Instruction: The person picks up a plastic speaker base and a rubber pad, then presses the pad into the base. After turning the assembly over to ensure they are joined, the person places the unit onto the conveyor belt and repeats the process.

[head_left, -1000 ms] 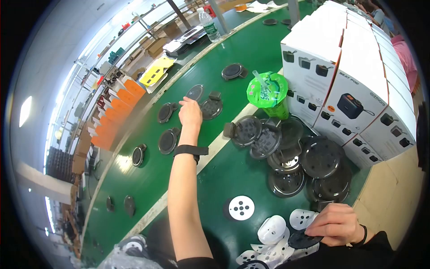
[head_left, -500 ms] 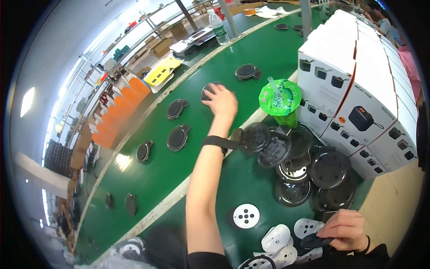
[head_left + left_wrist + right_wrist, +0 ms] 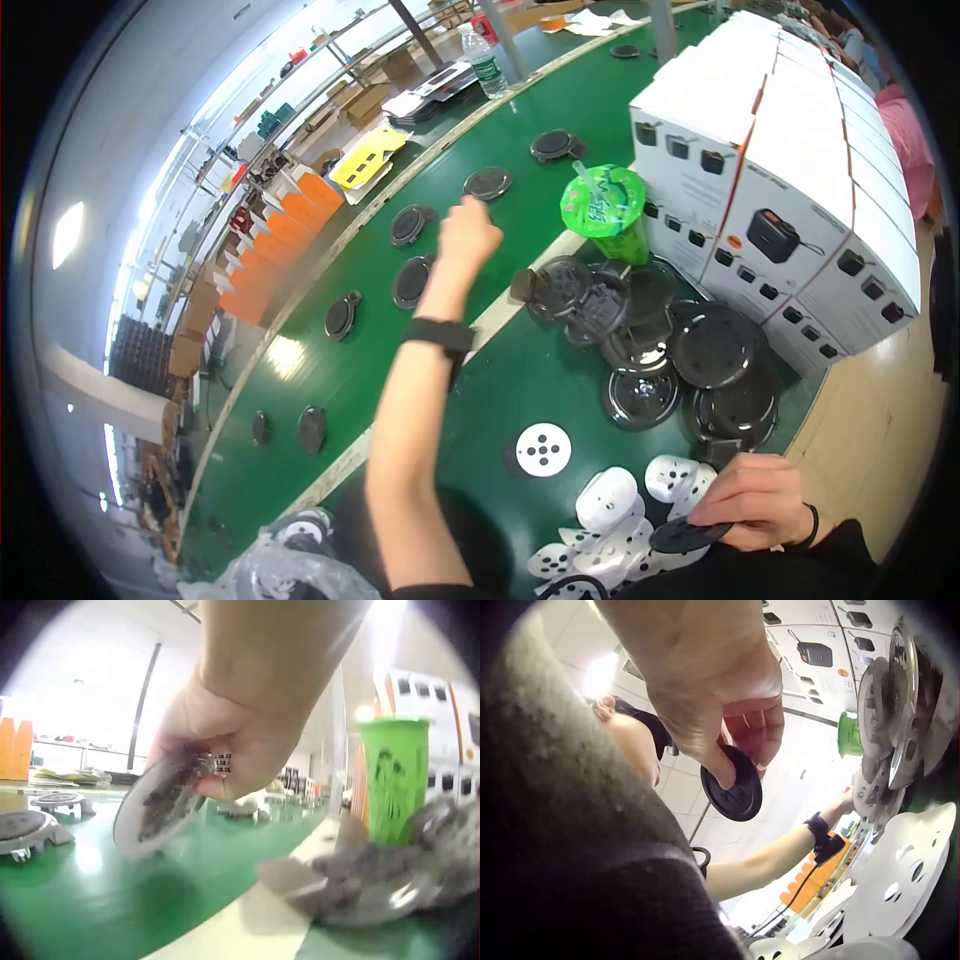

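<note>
My left hand (image 3: 470, 235) is over the green belt and grips a dark round disc with a clear rim (image 3: 154, 802) by the clip at its edge. In the left wrist view the disc is tilted on edge, close over the belt. At the lower right, my right hand (image 3: 755, 500) pinches a thin black disc (image 3: 731, 787) between thumb and fingers. White perforated discs (image 3: 610, 500) are heaped beside and below that hand. A single white disc with black dots (image 3: 543, 450) lies to their left.
More dark discs with clips (image 3: 410, 225) are spread along the belt (image 3: 300, 390). Dark clear-rimmed discs (image 3: 715, 345) are piled beside a green drink cup (image 3: 605, 205) and stacked white boxes (image 3: 760, 190). A water bottle (image 3: 485, 65) and orange dividers (image 3: 270, 240) stand beyond.
My left hand first moved right over a disc on the belt, then drew back toward me with that disc in its grip. The right hand keeps the black disc in nearly the same place.
</note>
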Action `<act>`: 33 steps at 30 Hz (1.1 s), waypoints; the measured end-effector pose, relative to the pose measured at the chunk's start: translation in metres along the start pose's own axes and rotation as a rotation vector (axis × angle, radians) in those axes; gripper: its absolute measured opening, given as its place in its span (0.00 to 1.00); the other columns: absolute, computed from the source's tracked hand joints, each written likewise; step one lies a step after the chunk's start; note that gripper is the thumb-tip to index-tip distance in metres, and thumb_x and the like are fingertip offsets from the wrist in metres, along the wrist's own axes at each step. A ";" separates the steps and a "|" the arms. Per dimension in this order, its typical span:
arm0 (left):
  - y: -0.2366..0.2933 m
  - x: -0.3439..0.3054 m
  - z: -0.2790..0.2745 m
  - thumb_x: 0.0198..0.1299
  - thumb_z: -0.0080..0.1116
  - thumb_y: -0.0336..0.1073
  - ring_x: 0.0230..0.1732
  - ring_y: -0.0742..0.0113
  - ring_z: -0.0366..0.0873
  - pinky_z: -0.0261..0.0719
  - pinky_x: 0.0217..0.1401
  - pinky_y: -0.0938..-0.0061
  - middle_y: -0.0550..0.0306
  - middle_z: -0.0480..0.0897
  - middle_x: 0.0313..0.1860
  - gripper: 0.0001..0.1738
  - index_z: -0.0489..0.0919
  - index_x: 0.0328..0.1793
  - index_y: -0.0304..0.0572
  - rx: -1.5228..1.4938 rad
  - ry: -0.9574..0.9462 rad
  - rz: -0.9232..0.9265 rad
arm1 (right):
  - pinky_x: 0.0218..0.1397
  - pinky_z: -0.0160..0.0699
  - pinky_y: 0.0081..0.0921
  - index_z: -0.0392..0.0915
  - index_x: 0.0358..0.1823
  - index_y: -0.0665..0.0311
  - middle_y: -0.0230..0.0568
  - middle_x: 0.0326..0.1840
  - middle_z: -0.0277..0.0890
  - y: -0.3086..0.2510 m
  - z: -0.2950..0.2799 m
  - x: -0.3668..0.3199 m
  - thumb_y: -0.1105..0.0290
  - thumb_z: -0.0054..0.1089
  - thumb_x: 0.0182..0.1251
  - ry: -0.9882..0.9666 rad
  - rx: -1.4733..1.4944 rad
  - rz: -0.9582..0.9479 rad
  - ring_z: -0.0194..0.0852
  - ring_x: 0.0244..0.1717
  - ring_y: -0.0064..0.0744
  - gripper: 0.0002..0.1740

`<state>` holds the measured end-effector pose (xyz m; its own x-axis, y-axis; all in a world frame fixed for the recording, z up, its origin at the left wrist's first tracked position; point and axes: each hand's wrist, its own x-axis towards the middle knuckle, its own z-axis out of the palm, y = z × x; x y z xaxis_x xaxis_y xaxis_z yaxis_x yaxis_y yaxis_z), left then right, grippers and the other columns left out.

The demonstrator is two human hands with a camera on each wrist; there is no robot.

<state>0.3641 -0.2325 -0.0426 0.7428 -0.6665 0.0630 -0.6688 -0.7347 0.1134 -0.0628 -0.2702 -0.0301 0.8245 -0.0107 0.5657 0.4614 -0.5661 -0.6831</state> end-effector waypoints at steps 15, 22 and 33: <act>0.103 -0.368 -0.094 0.50 0.56 0.22 0.58 0.54 0.70 0.67 0.62 0.60 0.44 0.70 0.57 0.38 0.53 0.67 0.31 -1.904 0.043 -0.344 | 0.29 0.72 0.24 0.81 0.34 0.72 0.43 0.32 0.76 -0.043 0.046 0.026 0.80 0.62 0.51 -0.054 0.666 -0.207 0.74 0.29 0.35 0.07; 0.072 -0.387 -0.103 0.44 0.65 0.31 0.48 0.56 0.78 0.77 0.52 0.66 0.42 0.76 0.46 0.36 0.59 0.58 0.26 -1.809 0.006 -0.243 | 0.32 0.70 0.30 0.75 0.36 0.71 0.44 0.35 0.70 -0.044 0.050 0.018 0.81 0.61 0.49 -0.085 0.670 -0.285 0.69 0.32 0.42 0.11; 0.060 -0.366 -0.135 0.58 0.51 0.26 0.44 0.69 0.77 0.70 0.51 0.79 0.52 0.80 0.45 0.21 0.68 0.60 0.30 -0.887 -0.590 0.078 | 0.39 0.68 0.31 0.72 0.32 0.64 0.38 0.37 0.66 -0.040 0.025 0.049 0.75 0.55 0.53 -0.625 0.214 -0.574 0.66 0.35 0.33 0.04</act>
<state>0.0561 -0.0158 0.0751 0.4087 -0.8380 -0.3616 -0.2767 -0.4913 0.8259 -0.0326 -0.2278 0.0132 0.4455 0.7178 0.5350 0.8603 -0.1778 -0.4777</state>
